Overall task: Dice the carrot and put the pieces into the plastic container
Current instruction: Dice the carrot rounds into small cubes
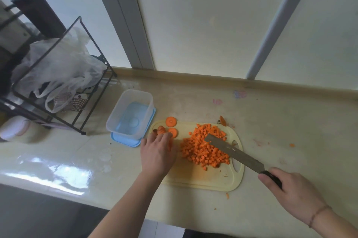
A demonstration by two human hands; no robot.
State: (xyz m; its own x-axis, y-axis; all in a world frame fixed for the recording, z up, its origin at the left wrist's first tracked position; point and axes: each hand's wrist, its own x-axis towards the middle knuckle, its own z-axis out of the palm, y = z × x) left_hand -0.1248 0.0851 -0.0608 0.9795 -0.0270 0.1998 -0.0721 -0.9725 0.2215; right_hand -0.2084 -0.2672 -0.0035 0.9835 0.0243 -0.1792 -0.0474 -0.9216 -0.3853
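Observation:
A heap of diced carrot (206, 147) lies on the pale yellow cutting board (195, 178). My right hand (290, 191) grips the black handle of a knife (235, 153), whose blade lies slanted over the right side of the heap. My left hand (157, 152) rests on the board's left part with fingers laid over carrot slices; whether it holds one I cannot tell. Two round carrot slices (171, 121) and a carrot end piece (160, 129) lie just beyond its fingertips. The clear plastic container (131, 114) stands empty on its blue lid (124, 139), left of the board.
A black wire rack (64, 82) holding plastic bags stands at the back left. A carrot stub (222, 120) lies behind the board, and small carrot scraps (292, 145) dot the counter on the right. The counter's front edge runs close below the board.

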